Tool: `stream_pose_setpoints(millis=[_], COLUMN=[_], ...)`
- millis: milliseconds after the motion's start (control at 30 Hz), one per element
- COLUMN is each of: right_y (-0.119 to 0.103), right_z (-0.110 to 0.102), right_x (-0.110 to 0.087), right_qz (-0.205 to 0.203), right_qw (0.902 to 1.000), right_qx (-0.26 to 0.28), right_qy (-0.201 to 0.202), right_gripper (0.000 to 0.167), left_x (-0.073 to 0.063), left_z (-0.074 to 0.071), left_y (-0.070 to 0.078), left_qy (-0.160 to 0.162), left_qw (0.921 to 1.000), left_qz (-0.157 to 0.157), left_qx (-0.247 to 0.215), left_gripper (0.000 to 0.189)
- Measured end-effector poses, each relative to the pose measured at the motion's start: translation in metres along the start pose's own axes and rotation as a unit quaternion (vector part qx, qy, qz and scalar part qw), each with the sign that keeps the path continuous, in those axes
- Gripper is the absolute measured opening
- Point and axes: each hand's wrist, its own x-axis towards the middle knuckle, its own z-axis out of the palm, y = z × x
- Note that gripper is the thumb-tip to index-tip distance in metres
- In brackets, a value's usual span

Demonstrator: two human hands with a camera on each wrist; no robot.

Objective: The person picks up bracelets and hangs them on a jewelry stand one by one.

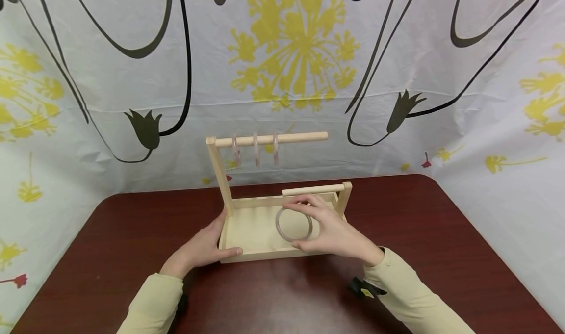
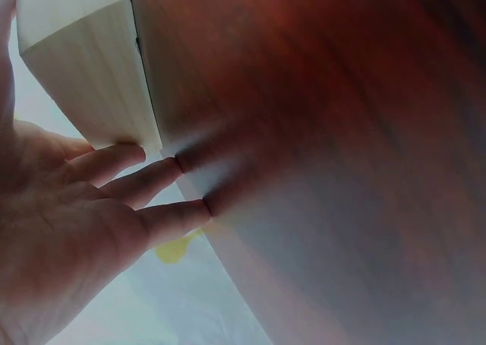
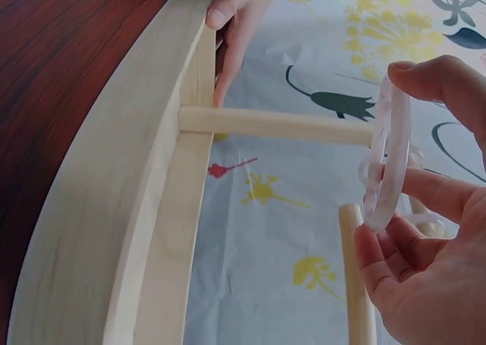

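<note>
My right hand (image 1: 328, 231) pinches a pale, translucent bangle (image 1: 277, 224) between thumb and fingers, over the right part of a wooden tray stand (image 1: 249, 231). In the right wrist view the bangle (image 3: 400, 132) stands nearly edge-on, upright. At the stand's left front corner lies my left hand (image 1: 205, 243), thumb along the front rim. In the left wrist view its fingers (image 2: 148, 181) reach out straight beside the wooden side. On the stand's tall bar (image 1: 304, 137) hang three similar bangles (image 1: 256, 150), spaced apart towards its left end.
A shorter bar (image 1: 309, 191) juts left from a low post (image 1: 345, 199) at the tray's right back, close behind my right hand. The stand sits on a dark red-brown table (image 1: 397, 216). A patterned cloth (image 1: 309, 69) hangs behind and along both sides.
</note>
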Motion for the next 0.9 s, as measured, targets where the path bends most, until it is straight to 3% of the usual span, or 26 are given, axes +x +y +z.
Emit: stream_pose_setpoints(millis=[433, 900], right_y=[0.006, 0.014], right_z=[-0.036, -0.07], right_x=[-0.016, -0.016], right_qz=[-0.019, -0.013], right_qw=[0.998, 0.9932], right_qx=[-0.06, -0.114], right_qy=[0.011, 0.022], right_gripper=[0.069, 0.067], left_x=[0.0, -0.001], left_z=[0.0, 0.0], left_y=[0.002, -0.001], left_qy=[-0.005, -0.007], left_qw=[1.0, 0.9999], left_qz=[0.002, -0.009], left_qx=[0.005, 0.005], left_gripper=[0.116, 0.116])
